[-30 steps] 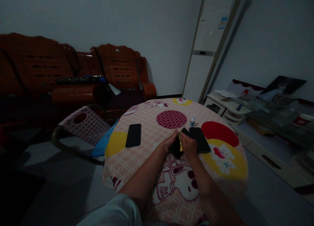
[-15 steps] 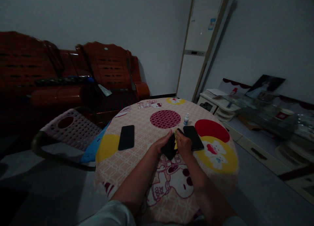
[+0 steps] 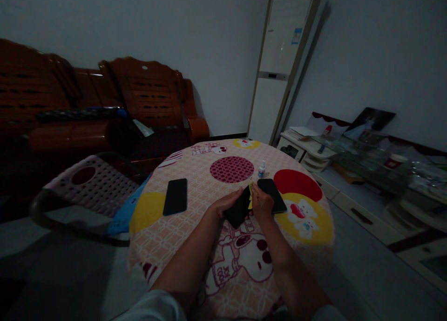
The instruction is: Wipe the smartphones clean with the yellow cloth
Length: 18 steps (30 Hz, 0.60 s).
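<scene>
My left hand (image 3: 223, 204) grips a black phone (image 3: 237, 210) from its left side, holding it tilted just above the round table (image 3: 195, 246). My right hand (image 3: 261, 204) presses a small yellow cloth (image 3: 250, 195) against the phone's right edge. A second black phone (image 3: 272, 195) lies flat just right of my right hand. A third black phone (image 3: 175, 196) lies flat to the left, apart from both hands.
A small white dropper bottle (image 3: 261, 169) stands upright behind the hands. A pink perforated chair (image 3: 91, 186) sits left of the table. A wooden sofa (image 3: 87, 111) lines the back wall. A tall white air conditioner (image 3: 279, 65) and a low glass-topped cabinet (image 3: 377, 167) are on the right.
The view has shifted right, so everything sits further left in frame. My hands stay on the phone, with the yellow cloth a little higher along its edge.
</scene>
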{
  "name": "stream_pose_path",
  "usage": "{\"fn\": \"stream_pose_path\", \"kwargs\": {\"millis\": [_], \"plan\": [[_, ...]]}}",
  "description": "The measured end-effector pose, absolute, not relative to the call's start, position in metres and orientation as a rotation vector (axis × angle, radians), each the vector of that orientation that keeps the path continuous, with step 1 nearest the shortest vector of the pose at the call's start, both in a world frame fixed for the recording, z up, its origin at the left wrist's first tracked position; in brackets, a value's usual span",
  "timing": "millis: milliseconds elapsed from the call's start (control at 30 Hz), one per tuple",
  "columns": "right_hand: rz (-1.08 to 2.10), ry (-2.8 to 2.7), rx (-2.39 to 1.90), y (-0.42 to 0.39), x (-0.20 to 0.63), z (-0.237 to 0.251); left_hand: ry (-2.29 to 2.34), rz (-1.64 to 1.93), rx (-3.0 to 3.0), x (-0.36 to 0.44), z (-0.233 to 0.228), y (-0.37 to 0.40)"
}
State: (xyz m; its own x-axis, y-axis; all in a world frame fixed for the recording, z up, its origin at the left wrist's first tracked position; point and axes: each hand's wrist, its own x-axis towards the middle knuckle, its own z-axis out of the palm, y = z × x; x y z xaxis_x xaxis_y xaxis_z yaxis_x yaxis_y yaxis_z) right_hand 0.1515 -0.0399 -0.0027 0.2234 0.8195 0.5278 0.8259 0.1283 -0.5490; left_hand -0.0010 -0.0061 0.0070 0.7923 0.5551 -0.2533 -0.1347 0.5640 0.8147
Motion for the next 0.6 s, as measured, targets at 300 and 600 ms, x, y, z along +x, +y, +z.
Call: {"fn": "stream_pose_path", "kwargs": {"millis": [300,600], "plan": [[0.017,-1.569,-1.682,-0.039,0.152,-0.005,0.448,0.521,0.773,-0.015,0.016,0.000],[0.261,-1.792,-1.492,-0.044,0.139,-0.007,0.611,0.556,0.745,-0.021,0.017,0.007]]}}
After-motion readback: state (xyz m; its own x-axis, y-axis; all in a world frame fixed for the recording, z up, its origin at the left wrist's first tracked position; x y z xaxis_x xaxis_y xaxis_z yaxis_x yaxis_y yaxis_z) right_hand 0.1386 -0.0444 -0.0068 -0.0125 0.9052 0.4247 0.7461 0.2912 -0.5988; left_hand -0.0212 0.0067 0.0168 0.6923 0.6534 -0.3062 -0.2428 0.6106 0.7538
